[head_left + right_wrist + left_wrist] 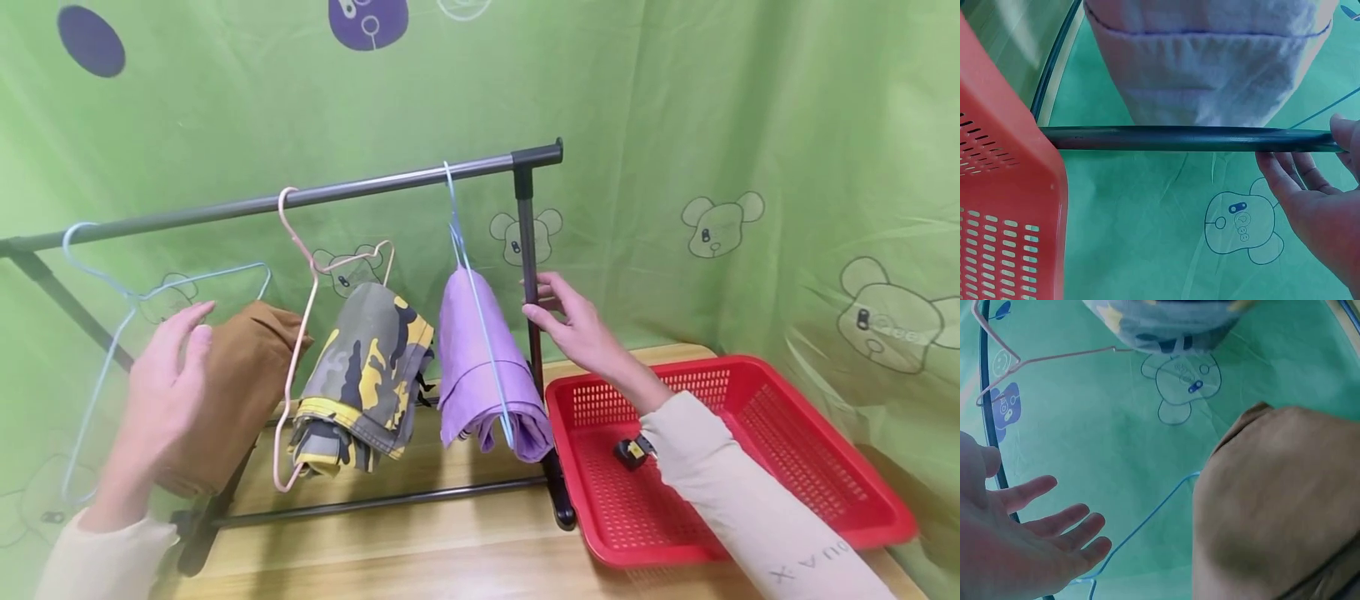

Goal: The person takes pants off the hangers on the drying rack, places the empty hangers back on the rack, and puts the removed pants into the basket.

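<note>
A metal clothes rack (pixel 360 188) carries three wire hangers, each with a folded garment. My left hand (pixel 168 375) is raised with its fingers extended, holding nothing, in front of a brown garment (pixel 236 392) on a blue hanger (pixel 198 275); the left wrist view shows a gap between the fingers and the brown cloth (pixel 1285 494). Near the middle, a yellow and grey camouflage garment (pixel 367 375) hangs on a pink hanger (pixel 288 400). Rightmost is a purple garment (pixel 480 350) on a blue hanger (pixel 453 200). My right hand (pixel 577 321) grips the rack's right upright post (pixel 1179 138), thumb and fingers on opposite sides.
A red plastic basket (pixel 832 425) with slotted walls stands right of the rack, under my right forearm. Inside it lies a small black and yellow object (pixel 632 452). The rack stands on a wooden table (pixel 450 554); green cloth (pixel 637 125) with bear drawings hangs behind.
</note>
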A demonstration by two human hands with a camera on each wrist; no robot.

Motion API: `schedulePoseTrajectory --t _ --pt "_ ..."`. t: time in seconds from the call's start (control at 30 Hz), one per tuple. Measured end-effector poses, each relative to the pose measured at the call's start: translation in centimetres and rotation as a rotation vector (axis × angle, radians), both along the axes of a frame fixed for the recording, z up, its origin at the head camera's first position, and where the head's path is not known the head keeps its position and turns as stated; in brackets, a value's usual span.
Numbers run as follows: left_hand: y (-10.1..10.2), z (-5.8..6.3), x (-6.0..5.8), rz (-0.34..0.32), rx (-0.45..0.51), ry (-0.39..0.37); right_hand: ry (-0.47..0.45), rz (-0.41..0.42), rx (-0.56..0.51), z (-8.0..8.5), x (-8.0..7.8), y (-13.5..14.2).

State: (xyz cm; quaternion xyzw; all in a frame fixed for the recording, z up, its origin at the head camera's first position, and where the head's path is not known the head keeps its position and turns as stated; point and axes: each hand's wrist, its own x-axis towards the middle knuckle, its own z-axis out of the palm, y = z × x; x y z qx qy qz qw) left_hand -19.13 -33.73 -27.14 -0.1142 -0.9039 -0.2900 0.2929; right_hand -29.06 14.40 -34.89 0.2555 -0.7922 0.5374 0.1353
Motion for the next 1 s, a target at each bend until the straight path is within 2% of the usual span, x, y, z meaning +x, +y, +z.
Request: schedulePoseTrajectory --t 0.27,0.37,0.43,0.53,0.7,0.83,1.0 --pt "-0.6 1.1 0.9 0.073 0.016 0.080 -0.014 -0.005 -0.019 0.0 0.1 0.1" --pt "-1.0 1.8 1.2 0.131 0.024 0.100 -0.019 0.001 -0.026 0.2 0.1 0.1" --pt "-1.4 2.2 1.5 0.191 0.024 0.080 -0.017 0.005 -0.028 0.2 0.2 0.1" --pt "-2.3 2.9 1.9 0.245 0.030 0.030 -0.012 0.018 -0.031 0.3 0.1 0.1" --pt "-4.1 3.4 1.8 0.246 -0.007 -0.054 -0.006 0.022 -0.034 0.3 -0.3 0.1" --pt "-5.8 3.2 1.3 0.241 -0.047 -0.139 0.009 0.028 -0.031 0.3 -0.6 0.2" --pt "-7.3 2.9 1.3 0.246 -0.072 -0.231 0.010 0.044 -0.023 0.0 -0.8 0.1"
